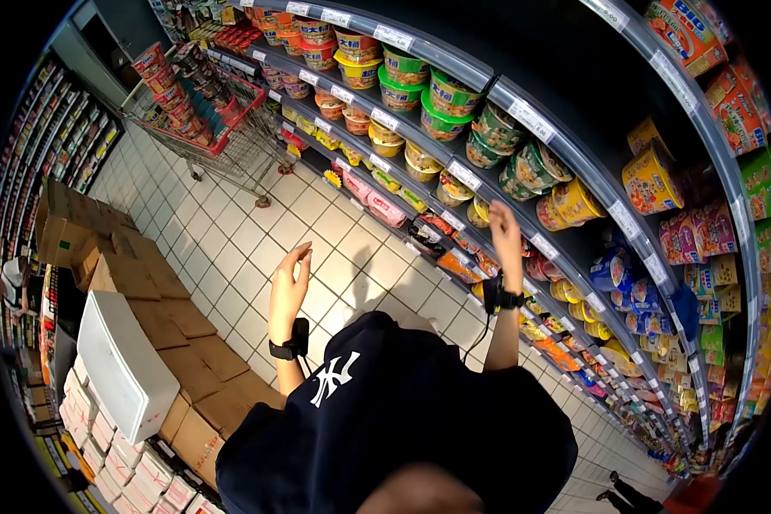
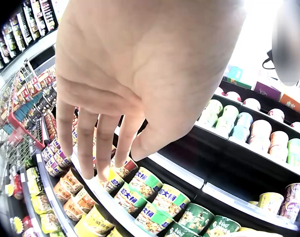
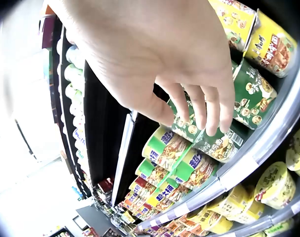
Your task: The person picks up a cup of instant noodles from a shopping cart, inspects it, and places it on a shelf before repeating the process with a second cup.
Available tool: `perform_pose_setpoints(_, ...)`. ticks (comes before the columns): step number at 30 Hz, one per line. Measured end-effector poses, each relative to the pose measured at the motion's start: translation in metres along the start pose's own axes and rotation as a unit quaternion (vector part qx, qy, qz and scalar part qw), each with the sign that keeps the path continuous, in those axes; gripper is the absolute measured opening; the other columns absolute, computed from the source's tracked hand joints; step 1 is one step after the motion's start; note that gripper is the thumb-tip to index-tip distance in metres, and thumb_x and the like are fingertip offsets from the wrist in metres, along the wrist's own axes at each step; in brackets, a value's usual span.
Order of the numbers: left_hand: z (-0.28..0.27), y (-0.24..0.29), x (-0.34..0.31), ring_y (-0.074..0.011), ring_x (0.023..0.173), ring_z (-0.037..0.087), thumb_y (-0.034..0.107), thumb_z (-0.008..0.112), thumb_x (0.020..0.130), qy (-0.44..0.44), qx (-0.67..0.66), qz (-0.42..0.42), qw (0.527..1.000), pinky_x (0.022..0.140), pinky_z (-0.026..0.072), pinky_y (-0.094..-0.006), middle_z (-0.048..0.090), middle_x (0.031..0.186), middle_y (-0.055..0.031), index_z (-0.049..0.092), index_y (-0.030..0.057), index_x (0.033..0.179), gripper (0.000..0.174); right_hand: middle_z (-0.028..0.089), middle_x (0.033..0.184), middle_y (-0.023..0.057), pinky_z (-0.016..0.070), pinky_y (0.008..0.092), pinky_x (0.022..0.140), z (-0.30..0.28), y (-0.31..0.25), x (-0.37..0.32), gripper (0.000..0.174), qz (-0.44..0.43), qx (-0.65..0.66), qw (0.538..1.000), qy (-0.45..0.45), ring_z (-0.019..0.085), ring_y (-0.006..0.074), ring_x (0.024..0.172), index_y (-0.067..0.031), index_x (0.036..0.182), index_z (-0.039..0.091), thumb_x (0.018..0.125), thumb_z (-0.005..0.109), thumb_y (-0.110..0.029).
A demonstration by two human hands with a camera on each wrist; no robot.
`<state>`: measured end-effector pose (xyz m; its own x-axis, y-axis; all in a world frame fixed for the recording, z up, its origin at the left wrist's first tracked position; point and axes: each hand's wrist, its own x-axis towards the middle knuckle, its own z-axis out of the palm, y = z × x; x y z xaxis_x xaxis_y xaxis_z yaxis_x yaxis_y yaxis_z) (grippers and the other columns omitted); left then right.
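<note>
The left hand (image 1: 289, 287) is raised over the tiled floor in the head view, its fingers loosely extended and holding nothing. In the left wrist view that hand (image 2: 125, 79) hangs palm-on with fingers pointing down, noodle tubs (image 2: 132, 197) behind it. The right hand (image 1: 506, 240) is up beside the shelf front, near yellow tubs (image 1: 570, 204) and green tubs (image 1: 533, 170). Its fingers bend slightly in the right wrist view, where the hand (image 3: 164, 64) overlaps dark green tubs (image 3: 253, 94); contact cannot be told. Nothing is held by either hand.
A shopping cart (image 1: 261, 171) with stacked tubs stands at the upper left. Cardboard boxes (image 1: 158, 330) and a white foam box (image 1: 128, 364) line the left side. Curved shelves with price labels (image 1: 529, 119) run along the right. Another person's legs (image 1: 630, 495) show at the lower right.
</note>
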<state>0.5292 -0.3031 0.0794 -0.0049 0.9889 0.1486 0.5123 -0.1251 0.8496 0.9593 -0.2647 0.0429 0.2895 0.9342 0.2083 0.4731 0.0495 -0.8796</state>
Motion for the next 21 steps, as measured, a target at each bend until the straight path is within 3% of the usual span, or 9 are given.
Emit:
perform_pose_setpoints(4, -0.024, -0.011, 0.005, -0.0289, 0.102, 0.063, 0.018, 0.051, 0.096, 0.001, -0.013, -0.026, 1.0, 0.089, 0.0463, -0.0347, 0.066, 0.107, -0.0178, 0.061, 0.0, 0.116, 0.028, 0.057, 0.126, 0.0138, 0.0451, 0.0301, 0.09, -0.009, 0.003, 0.051, 0.037, 0.028, 0.138, 0.988, 0.065, 0.06, 0.0205, 0.105, -0.0022, 0.131, 0.048, 0.096, 0.05, -0.015)
perform_pose_setpoints(11, -0.054, -0.044, 0.008, -0.0304, 0.104, 0.063, 0.022, 0.052, 0.096, 0.01, -0.015, -0.04, 0.999, 0.09, 0.0461, -0.0349, 0.066, 0.11, -0.0183, 0.061, -0.0002, 0.115, 0.031, 0.056, 0.125, 0.0106, 0.0462, 0.0294, 0.087, -0.022, 0.04, 0.094, 0.039, 0.053, 0.097, 0.986, 0.128, 0.057, 0.0181, 0.106, 0.0012, 0.13, 0.047, 0.096, 0.051, -0.016)
perform_pose_setpoints(13, -0.063, -0.053, 0.008, -0.0309, 0.106, 0.062, 0.022, 0.052, 0.096, 0.005, -0.005, -0.042, 0.999, 0.091, 0.0462, -0.0351, 0.066, 0.11, -0.0184, 0.061, -0.0003, 0.115, 0.031, 0.058, 0.122, 0.0123, 0.0466, 0.0271, 0.077, -0.018, 0.041, 0.095, 0.037, 0.03, 0.066, 0.984, 0.161, 0.059, 0.017, 0.099, -0.0008, 0.131, 0.046, 0.096, 0.046, -0.011)
perform_pose_setpoints(16, -0.073, -0.059, 0.008, -0.0313, 0.106, 0.062, 0.022, 0.052, 0.096, 0.006, -0.001, -0.041, 0.999, 0.091, 0.0464, -0.0353, 0.066, 0.11, -0.0182, 0.061, -0.0003, 0.115, 0.031, 0.058, 0.121, 0.0121, 0.0463, 0.0269, 0.075, -0.017, 0.041, 0.095, 0.037, 0.03, 0.051, 0.985, 0.162, 0.058, 0.0165, 0.099, -0.0015, 0.131, 0.047, 0.096, 0.045, -0.011)
perform_pose_setpoints(20, -0.087, -0.068, 0.008, -0.031, 0.106, 0.062, 0.021, 0.052, 0.096, 0.022, -0.007, -0.041, 0.999, 0.091, 0.0464, -0.0351, 0.066, 0.11, -0.0179, 0.061, -0.0003, 0.116, 0.03, 0.058, 0.121, 0.012, 0.0473, 0.0286, 0.082, 0.007, 0.045, 0.084, 0.036, 0.019, 0.122, 0.981, 0.148, 0.058, 0.0167, 0.099, -0.0024, 0.13, 0.049, 0.095, 0.046, -0.011)
perform_pose_setpoints(21, -0.091, -0.068, 0.008, -0.0308, 0.107, 0.062, 0.02, 0.052, 0.096, 0.02, -0.011, -0.045, 0.999, 0.091, 0.0464, -0.0349, 0.066, 0.11, -0.0178, 0.061, -0.0002, 0.116, 0.03, 0.058, 0.121, 0.0117, 0.0471, 0.0301, 0.085, 0.016, 0.033, 0.077, 0.034, 0.029, 0.066, 0.987, 0.141, 0.058, 0.0176, 0.101, -0.0022, 0.129, 0.051, 0.096, 0.046, -0.012)
